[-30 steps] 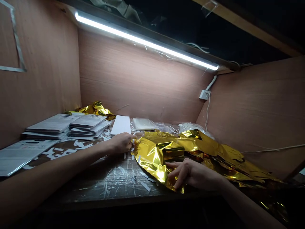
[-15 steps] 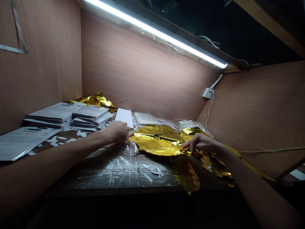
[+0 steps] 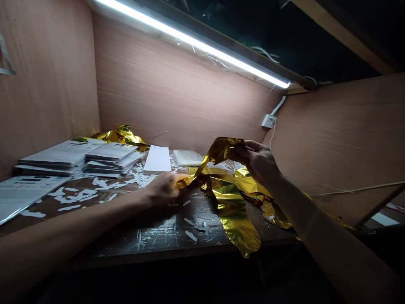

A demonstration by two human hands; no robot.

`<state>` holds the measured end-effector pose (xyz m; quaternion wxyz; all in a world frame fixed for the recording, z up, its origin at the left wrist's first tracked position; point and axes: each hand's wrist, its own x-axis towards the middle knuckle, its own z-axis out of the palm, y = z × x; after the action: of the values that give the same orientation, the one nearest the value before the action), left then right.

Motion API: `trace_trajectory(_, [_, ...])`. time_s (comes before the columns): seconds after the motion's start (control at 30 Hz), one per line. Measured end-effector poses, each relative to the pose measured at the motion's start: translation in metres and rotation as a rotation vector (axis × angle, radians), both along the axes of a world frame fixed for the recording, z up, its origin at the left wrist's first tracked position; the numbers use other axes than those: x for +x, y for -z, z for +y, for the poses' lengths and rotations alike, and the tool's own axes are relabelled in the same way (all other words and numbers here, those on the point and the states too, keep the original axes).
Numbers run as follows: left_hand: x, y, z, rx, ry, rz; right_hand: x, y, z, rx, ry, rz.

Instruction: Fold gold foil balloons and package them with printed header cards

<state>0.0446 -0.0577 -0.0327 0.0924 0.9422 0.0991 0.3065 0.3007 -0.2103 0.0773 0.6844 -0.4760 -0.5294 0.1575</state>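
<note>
A long crinkled sheet of gold metallic foil (image 3: pixel 232 211) lies across the dark tabletop, and one tail droops over the front edge. My right hand (image 3: pixel 257 161) is raised above the table, gripping a twisted stretch of the foil in the air. My left hand (image 3: pixel 163 190) is low on the table, its fingertips pinching the foil's narrow end near the white paper scraps. The foil forms a taut, twisted band between my hands.
Stacks of white printed booklets (image 3: pixel 79 158) stand at the left, beside a white card (image 3: pixel 157 159) and a clear plastic bag (image 3: pixel 187 157). Crumpled gold foil (image 3: pixel 122 136) lies against the back wall. White paper scraps (image 3: pixel 79 195) litter the scratched table (image 3: pixel 164 232). Wooden panels enclose the bench.
My right hand has lifted up and to the right, pulling a twisted length of foil off the table. My left hand now pinches the foil's end. The view has shifted slightly.
</note>
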Motion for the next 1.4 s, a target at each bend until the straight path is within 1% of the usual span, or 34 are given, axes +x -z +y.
trace_trajectory(0.03, [0.001, 0.001, 0.002, -0.015, -0.047, -0.057, -0.005, -0.002, -0.002, -0.016, 0.025, -0.059])
trace_trajectory(0.07, [0.001, 0.0, 0.004, -0.018, -0.102, -0.124, -0.009, -0.002, -0.007, -0.044, 0.078, -0.15])
trace_trajectory(0.13, [-0.002, -0.005, 0.011, -0.003, -0.204, -0.262, -0.016, 0.003, -0.023, -0.12, 0.28, -0.4])
trace_trajectory(0.2, [-0.008, -0.013, 0.017, 0.016, -0.268, -0.346, -0.023, 0.02, -0.042, -0.228, 0.532, -0.65])
trace_trajectory(0.23, [-0.011, -0.017, 0.02, 0.027, -0.281, -0.368, -0.028, 0.034, -0.051, -0.304, 0.608, -0.727])
trace_trajectory(0.3, [-0.017, -0.024, 0.024, 0.048, -0.287, -0.405, -0.037, 0.067, -0.064, -0.484, 0.618, -0.851])
trace_trajectory(0.37, [-0.02, -0.029, 0.027, 0.036, -0.28, -0.454, -0.046, 0.102, -0.071, -0.646, 0.614, -1.005])
trace_trajectory(0.4, [-0.022, -0.031, 0.027, 0.02, -0.276, -0.477, -0.049, 0.116, -0.073, -0.716, 0.626, -1.051])
trace_trajectory(0.43, [-0.023, -0.034, 0.028, 0.005, -0.275, -0.496, -0.051, 0.126, -0.073, -0.771, 0.616, -1.08])
trace_trajectory(0.47, [-0.024, -0.035, 0.029, -0.006, -0.281, -0.51, -0.05, 0.133, -0.073, -0.817, 0.599, -1.099])
trace_trajectory(0.53, [-0.026, -0.038, 0.029, -0.011, -0.303, -0.526, -0.044, 0.134, -0.072, -0.856, 0.538, -1.135])
trace_trajectory(0.6, [-0.028, -0.04, 0.029, 0.004, -0.328, -0.538, -0.035, 0.128, -0.072, -0.848, 0.476, -1.177])
trace_trajectory(0.67, [-0.028, -0.039, 0.029, 0.028, -0.333, -0.547, -0.028, 0.121, -0.071, -0.819, 0.453, -1.191])
trace_trajectory(0.77, [-0.026, -0.035, 0.029, 0.082, -0.314, -0.519, -0.03, 0.12, -0.067, -0.753, 0.528, -1.173])
trace_trajectory(0.83, [-0.024, -0.033, 0.029, 0.116, -0.307, -0.499, -0.039, 0.124, -0.058, -0.706, 0.587, -1.178])
trace_trajectory(0.87, [-0.024, -0.033, 0.028, 0.13, -0.313, -0.497, -0.044, 0.126, -0.052, -0.702, 0.596, -1.176])
trace_trajectory(0.93, [-0.027, -0.036, 0.028, 0.148, -0.343, -0.51, -0.052, 0.13, -0.038, -0.756, 0.577, -1.134])
trace_trajectory(1.0, [-0.032, -0.041, 0.028, 0.152, -0.395, -0.536, -0.054, 0.134, -0.026, -0.857, 0.536, -1.055])
trace_trajectory(1.1, [-0.042, -0.055, 0.032, 0.13, -0.469, -0.644, -0.046, 0.14, -0.017, -0.96, 0.477, -0.982])
trace_trajectory(1.17, [-0.049, -0.063, 0.036, 0.1, -0.507, -0.743, -0.032, 0.143, -0.019, -0.964, 0.41, -1.003])
trace_trajectory(1.23, [-0.054, -0.069, 0.04, 0.062, -0.543, -0.815, -0.011, 0.145, -0.026, -0.916, 0.299, -1.072])
trace_trajectory(1.3, [-0.055, -0.071, 0.044, 0.03, -0.573, -0.839, 0.019, 0.145, -0.034, -0.831, 0.164, -1.178])
trace_trajectory(1.37, [-0.054, -0.07, 0.046, 0.011, -0.571, -0.822, 0.054, 0.141, -0.042, -0.736, 0.019, -1.316])
trace_trajectory(1.4, [-0.053, -0.068, 0.046, 0.003, -0.56, -0.81, 0.072, 0.138, -0.046, -0.697, -0.026, -1.384])
